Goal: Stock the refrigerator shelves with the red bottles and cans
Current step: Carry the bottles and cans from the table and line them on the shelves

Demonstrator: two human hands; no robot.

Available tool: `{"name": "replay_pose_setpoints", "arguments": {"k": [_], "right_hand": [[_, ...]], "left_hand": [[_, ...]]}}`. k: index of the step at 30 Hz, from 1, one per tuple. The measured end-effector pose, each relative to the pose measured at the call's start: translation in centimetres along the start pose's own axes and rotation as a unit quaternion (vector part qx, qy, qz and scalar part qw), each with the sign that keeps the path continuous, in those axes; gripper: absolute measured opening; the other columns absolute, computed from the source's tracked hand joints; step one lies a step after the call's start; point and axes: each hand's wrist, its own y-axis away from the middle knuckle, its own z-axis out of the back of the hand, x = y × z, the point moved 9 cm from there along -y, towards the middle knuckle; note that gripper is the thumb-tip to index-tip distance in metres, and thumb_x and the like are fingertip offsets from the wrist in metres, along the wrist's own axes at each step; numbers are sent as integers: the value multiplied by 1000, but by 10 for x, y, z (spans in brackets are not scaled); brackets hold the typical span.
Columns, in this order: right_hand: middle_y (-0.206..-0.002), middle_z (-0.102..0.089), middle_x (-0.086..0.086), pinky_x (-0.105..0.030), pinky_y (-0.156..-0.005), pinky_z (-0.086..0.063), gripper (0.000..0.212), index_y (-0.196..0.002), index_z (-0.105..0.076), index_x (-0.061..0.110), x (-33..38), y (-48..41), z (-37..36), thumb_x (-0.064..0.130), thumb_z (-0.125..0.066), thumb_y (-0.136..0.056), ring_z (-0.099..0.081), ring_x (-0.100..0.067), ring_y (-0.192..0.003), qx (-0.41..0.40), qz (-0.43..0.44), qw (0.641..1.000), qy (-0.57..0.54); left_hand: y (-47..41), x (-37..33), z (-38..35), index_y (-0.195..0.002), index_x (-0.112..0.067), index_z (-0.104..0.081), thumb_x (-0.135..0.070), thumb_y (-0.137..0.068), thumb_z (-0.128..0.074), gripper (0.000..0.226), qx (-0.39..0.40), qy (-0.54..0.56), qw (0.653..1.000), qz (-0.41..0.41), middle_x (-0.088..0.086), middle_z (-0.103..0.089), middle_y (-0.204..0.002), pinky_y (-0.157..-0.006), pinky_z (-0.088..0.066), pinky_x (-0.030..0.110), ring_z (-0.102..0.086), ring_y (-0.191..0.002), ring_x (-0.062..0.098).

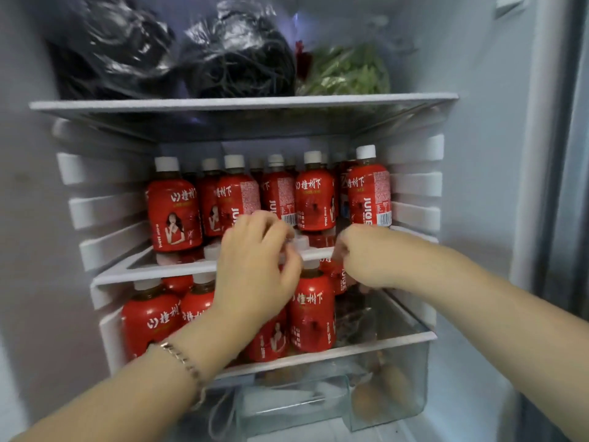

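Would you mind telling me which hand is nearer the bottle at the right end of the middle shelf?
Right. The right hand is just below that bottle; the left hand is lower and well to its left.

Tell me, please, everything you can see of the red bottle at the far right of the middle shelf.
The red bottle stands upright at the right front end of the middle shelf. It looks plastic: white screw cap, dark liquid in the clear neck, glossy red wrap with white characters, vertical lettering and a barcode. The right hand covers its base; contact is unclear.
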Motion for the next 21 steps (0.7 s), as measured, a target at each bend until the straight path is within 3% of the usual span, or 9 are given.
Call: {"name": "replay_pose_setpoints", "arguments": {"k": [2, 5, 9, 12, 15, 18, 21], "right_hand": [[-110, -61, -7, -34, -79, -51, 29, -121, -52, 15, 5, -9, 31, 18, -48, -92, -60, -24, -91, -120, 4, 992, -39], [-125, -52, -11, -38, -85, -46, 43, -131, -41, 14, 0, -29, 60, 27, -52, -92, -53, -28, -109, -273, -5, 960, -55], [-142, -25, -23, -43, -101, -34, 71, -147, -15, 29, -30, -58, 71, 36, -56, -89, -28, -38, -128, -358, -82, 930, 11], [-151, -17, -21, -45, -109, -23, 80, -148, -8, 34, -50, -72, 66, 42, -59, -87, -18, -39, -137, -364, -110, 924, 48], [-148, -21, -19, -46, -111, -21, 73, -146, -22, 33, -51, -76, 70, 36, -63, -85, -19, -39, -136, -393, -93, 915, 15], [-143, -18, -19, -48, -111, -26, 59, -137, -40, 31, -46, -75, 72, 20, -64, -84, -24, -40, -130, -405, -61, 912, -35], [-143, -13, -17, -49, -108, -32, 55, -130, -47, 29, -43, -64, 72, 12, -66, -81, -25, -40, -127, -431, -8, 898, -85]], "left_hand": [[-21, 30, -1, -109, -8, -60, -21, -82, -53, 31, 21, -34, 994, 100, 9, -53, -111, -85, -37, 32, -46, -104, 25], [-39, 70, -6, -138, -7, -34, -27, -84, -60, 63, 58, -38, 965, 254, 16, -29, -142, -106, -28, 35, -26, -130, 29], [-42, 108, -23, -147, -10, -12, -38, -82, -66, 89, 106, -8, 912, 396, 19, -16, -150, -108, -27, 42, -17, -138, 34], [-40, 120, -33, -148, -21, -10, -46, -80, -67, 93, 142, -20, 909, 392, 13, -14, -153, -106, -30, 46, -22, -138, 32], [-42, 128, -35, -147, -24, -13, -46, -76, -71, 94, 142, -17, 914, 380, 14, -19, -149, -100, -37, 47, -28, -134, 34], [-44, 128, -35, -143, -18, -21, -29, -76, -75, 87, 103, 10, 921, 376, 19, -31, -140, -94, -42, 46, -38, -126, 37], [-46, 119, -33, -141, -14, -22, -15, -74, -77, 86, 72, 52, 926, 367, 20, -33, -139, -91, -45, 41, -48, -117, 38]]}}
